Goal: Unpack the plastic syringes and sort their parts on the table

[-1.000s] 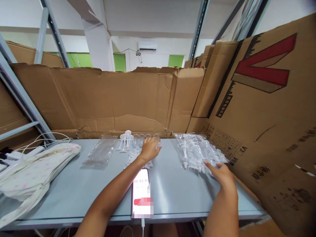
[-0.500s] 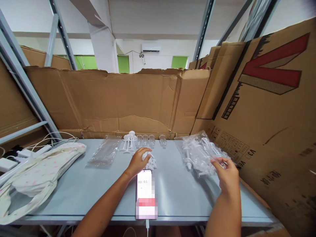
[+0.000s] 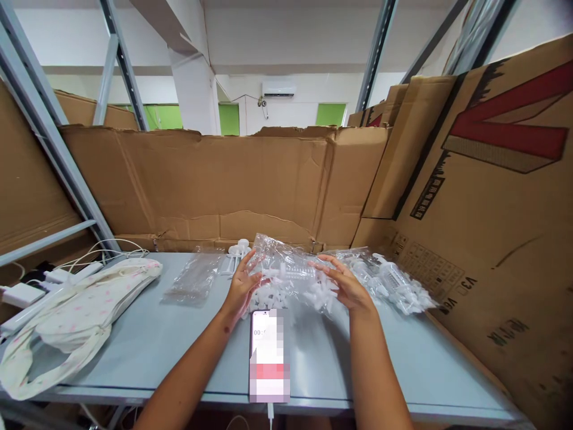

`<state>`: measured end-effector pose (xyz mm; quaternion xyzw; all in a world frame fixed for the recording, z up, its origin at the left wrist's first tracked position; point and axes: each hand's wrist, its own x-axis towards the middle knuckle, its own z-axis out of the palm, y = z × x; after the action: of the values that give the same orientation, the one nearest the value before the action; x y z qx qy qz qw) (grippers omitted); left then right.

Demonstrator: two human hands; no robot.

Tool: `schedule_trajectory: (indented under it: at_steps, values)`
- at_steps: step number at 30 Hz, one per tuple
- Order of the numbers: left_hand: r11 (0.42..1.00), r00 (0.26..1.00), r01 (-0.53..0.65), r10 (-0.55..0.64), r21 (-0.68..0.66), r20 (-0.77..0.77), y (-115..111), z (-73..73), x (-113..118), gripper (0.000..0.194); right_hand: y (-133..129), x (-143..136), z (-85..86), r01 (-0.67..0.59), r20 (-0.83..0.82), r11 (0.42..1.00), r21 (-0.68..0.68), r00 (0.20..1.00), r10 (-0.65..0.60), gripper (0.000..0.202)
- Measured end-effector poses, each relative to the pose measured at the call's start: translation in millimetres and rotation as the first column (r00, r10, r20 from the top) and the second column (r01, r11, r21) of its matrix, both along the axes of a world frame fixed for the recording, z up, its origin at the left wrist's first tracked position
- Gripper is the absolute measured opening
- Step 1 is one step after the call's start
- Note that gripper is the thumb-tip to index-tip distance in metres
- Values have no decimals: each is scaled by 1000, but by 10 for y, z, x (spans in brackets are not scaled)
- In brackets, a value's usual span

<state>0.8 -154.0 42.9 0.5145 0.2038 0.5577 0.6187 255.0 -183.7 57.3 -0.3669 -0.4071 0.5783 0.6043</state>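
Observation:
A clear plastic bag [image 3: 290, 272] is held up between my two hands over the middle of the table. Inside it show a clear tube with printed graduation marks and several small white plastic parts. My left hand [image 3: 244, 283] grips the bag's left side with curled fingers. On the opposite side, my right hand [image 3: 347, 283] has its fingers closed round the bag's edge. Small white parts [image 3: 266, 298] lie in a pile beneath the bag. White plunger-like pieces [image 3: 240, 248] stand behind my left hand. The bag hides the spot where the clear cups stood.
A phone [image 3: 268, 355] with a cable lies at the front. Flat plastic bags [image 3: 194, 278] are to the left, beside a patterned cloth bag [image 3: 89, 298] and a power strip [image 3: 71, 278]. More filled bags [image 3: 394, 280] lie right. Cardboard [image 3: 224, 185] walls the back.
My right hand has moved left from the pile of filled bags, bringing one bag to the middle. My left hand has come off the white parts to hold its other side.

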Motion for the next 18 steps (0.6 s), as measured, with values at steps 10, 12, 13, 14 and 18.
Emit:
schedule_trajectory:
  at_steps: [10, 12, 13, 14, 18]
  values:
    - [997, 997, -78, 78, -2, 27, -8, -16, 2, 71, 115, -257, -320, -82, -351, 996, -30, 934, 66, 32]
    - [996, 999, -30, 32, 79, -28, -4, -17, -25, 82, 86, -258, -310, -105, -342, 994, -37, 936, 86, 37]
    - [992, 997, -26, 34, 125, -68, 6, -25, -37, 84, 77, -257, -304, -89, -335, 995, -46, 940, 69, 39]
    - [985, 992, -39, 59, 170, -116, 21, -38, -49, 83, 72, -256, -300, -63, -330, 997, -55, 943, 41, 39]
    - [917, 890, -194, 313, 347, -331, 86, -96, -83, 51, 79, -250, -295, 3, -342, 997, -75, 939, -28, 33]
